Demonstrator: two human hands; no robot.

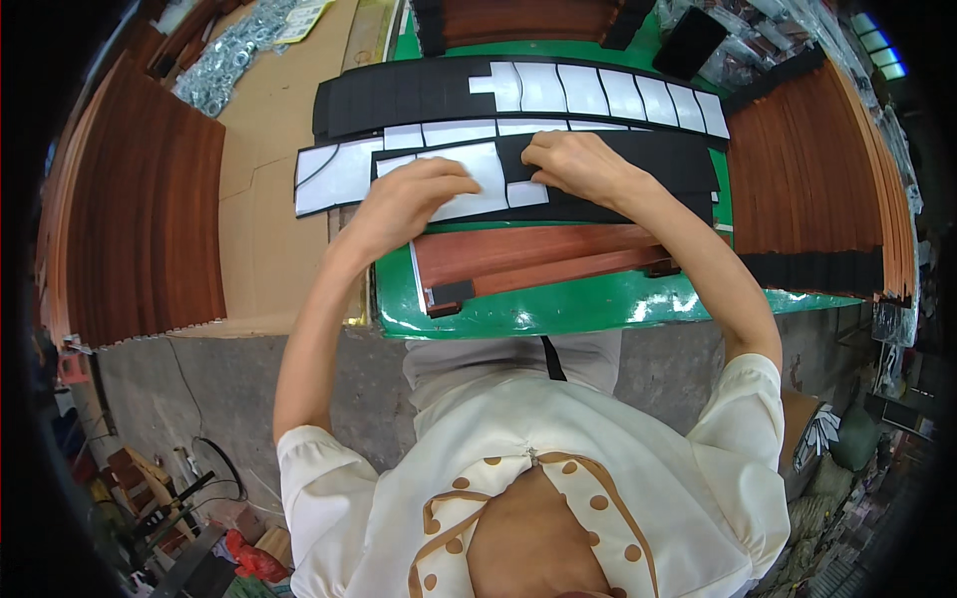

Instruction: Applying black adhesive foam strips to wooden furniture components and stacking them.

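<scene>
Long black strips cut into pads, with white faces on some of them, lie in rows across the table. My left hand [424, 196] is over the white part [477, 204] of the nearest strip, its fingers curled together. To its right, my right hand [580, 165] has its fingers pinched over the black part [648, 159] of that strip. What either hand holds, if anything, is hidden by the fingers. Beyond them lies another strip [399, 97], black on the left and white on the right. A reddish-brown wood-look panel [528, 251] with black end pieces lies just in front of the strips.
Stacked brown panels stand at the left [150, 199] and right [807, 159]. More panels [528, 20] are at the back. Clear plastic bags [234, 60] of small parts sit on cardboard [269, 179] at the far left. A black phone-like object [690, 43] lies on the green tabletop [598, 304].
</scene>
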